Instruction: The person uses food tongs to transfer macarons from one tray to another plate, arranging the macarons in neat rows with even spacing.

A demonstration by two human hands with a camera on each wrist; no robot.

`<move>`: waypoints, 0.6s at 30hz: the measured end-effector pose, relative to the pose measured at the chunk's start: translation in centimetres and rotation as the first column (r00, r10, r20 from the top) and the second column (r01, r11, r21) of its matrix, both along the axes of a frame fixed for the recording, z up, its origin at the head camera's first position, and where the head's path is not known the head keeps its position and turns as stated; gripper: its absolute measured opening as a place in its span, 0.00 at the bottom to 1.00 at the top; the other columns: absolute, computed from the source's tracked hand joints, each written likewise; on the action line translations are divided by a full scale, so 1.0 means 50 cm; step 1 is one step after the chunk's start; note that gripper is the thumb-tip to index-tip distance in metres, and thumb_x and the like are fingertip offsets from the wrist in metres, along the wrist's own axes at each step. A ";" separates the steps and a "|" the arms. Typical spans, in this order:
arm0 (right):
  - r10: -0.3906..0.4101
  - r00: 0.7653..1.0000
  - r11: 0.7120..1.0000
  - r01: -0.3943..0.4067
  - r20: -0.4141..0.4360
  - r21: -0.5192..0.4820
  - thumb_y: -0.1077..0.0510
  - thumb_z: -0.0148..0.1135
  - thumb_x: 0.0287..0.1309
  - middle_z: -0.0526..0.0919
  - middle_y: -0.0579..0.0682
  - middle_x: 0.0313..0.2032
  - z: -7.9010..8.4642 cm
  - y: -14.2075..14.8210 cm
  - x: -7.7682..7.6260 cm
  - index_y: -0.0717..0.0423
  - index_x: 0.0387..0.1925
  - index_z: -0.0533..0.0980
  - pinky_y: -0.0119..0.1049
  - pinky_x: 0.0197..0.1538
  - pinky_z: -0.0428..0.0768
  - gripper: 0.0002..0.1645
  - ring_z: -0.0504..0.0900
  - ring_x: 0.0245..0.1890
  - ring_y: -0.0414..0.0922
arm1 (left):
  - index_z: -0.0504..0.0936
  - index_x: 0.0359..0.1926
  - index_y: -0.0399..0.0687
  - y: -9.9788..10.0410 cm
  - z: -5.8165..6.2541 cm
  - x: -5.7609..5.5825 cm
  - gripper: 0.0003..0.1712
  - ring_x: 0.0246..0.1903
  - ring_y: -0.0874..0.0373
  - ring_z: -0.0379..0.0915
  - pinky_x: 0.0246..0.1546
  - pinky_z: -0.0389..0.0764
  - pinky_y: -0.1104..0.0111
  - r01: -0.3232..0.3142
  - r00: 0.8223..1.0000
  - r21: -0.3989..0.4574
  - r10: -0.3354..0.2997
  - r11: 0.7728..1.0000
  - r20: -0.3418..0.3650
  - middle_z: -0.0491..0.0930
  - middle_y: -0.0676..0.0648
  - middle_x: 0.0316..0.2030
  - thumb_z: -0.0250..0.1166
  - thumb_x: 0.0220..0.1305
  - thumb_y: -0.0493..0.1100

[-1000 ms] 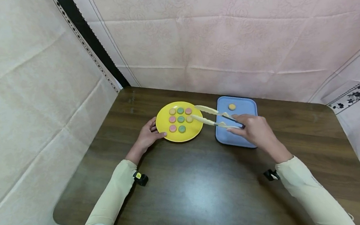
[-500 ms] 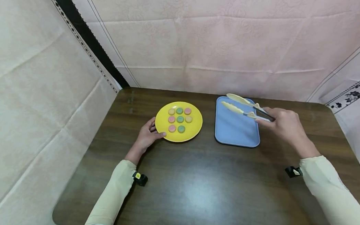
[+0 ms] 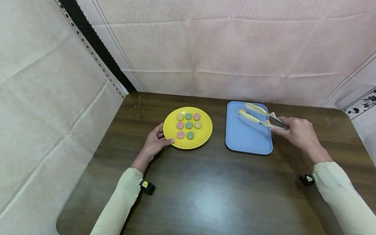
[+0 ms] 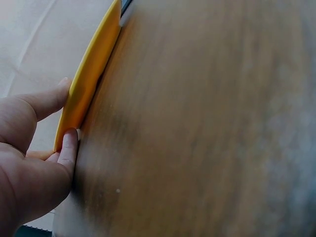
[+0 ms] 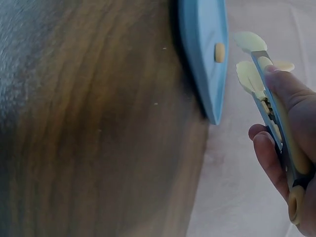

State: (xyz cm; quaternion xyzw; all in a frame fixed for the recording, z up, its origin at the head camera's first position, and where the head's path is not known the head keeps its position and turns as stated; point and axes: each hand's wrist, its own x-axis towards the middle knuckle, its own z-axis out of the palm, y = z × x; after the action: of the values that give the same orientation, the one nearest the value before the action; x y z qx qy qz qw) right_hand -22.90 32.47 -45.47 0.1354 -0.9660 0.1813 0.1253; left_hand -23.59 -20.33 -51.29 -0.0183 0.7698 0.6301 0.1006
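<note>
My left hand (image 3: 154, 141) holds the near-left rim of a yellow plate (image 3: 205, 137), thumb on top; in the left wrist view the plate's edge (image 4: 91, 69) lies between thumb and fingers. Several small round pastel macarons sit in rows on it: pink (image 3: 180, 135), green (image 3: 190, 135) and yellow (image 3: 197, 125). My right hand (image 3: 300, 132) grips tongs (image 3: 254, 117) with cream tips, spread apart over the far part of a blue tray (image 3: 247, 139). A yellow macaron (image 5: 219, 52) lies on that tray in the right wrist view; in the head view a tong tip overlaps its spot.
The brown wooden table (image 3: 192, 189) carries plate and tray side by side near its far edge. Pale patterned cloth (image 3: 235, 50) hangs behind it and along the left side.
My right hand has carried the tongs from the plate's right edge rightward to above the tray, then lowered them slightly. The left hand and plate have stayed put.
</note>
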 end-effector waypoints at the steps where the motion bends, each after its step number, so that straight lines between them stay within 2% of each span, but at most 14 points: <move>1: -0.004 1.000 1.000 0.004 0.010 0.002 0.44 0.75 0.59 0.88 0.66 0.40 -0.004 0.001 -0.002 0.67 0.52 0.83 0.56 0.30 0.77 0.32 0.76 0.24 0.52 | 0.51 0.81 0.45 0.000 -0.001 0.000 0.56 0.69 0.46 0.67 0.59 0.80 0.62 -0.001 1.000 0.000 0.001 1.000 -0.001 0.64 0.41 0.73 0.75 0.61 0.34; 7: -0.025 0.997 1.000 0.026 0.077 -0.004 0.41 0.72 0.60 0.87 0.67 0.41 -0.021 -0.001 -0.012 0.69 0.54 0.82 0.41 0.26 0.71 0.36 0.74 0.26 0.51 | 0.50 0.81 0.46 -0.001 -0.002 0.000 0.56 0.69 0.46 0.66 0.59 0.80 0.62 0.001 1.000 -0.008 -0.001 1.000 -0.003 0.63 0.41 0.73 0.75 0.61 0.35; 18: -0.040 0.991 0.999 0.040 0.126 0.009 0.40 0.70 0.63 0.86 0.70 0.43 -0.030 -0.002 -0.020 0.71 0.55 0.80 0.39 0.24 0.67 0.38 0.74 0.27 0.52 | 0.52 0.81 0.45 -0.001 0.000 0.000 0.55 0.68 0.46 0.67 0.57 0.81 0.63 0.006 1.000 -0.005 -0.006 1.000 -0.016 0.64 0.41 0.73 0.75 0.61 0.35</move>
State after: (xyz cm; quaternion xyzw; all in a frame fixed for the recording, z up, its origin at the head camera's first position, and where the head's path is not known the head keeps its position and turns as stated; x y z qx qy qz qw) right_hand -23.90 32.35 -46.95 0.1046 -0.9750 0.1840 0.0670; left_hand -23.57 -20.36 -51.31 -0.0112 0.7722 0.6279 0.0964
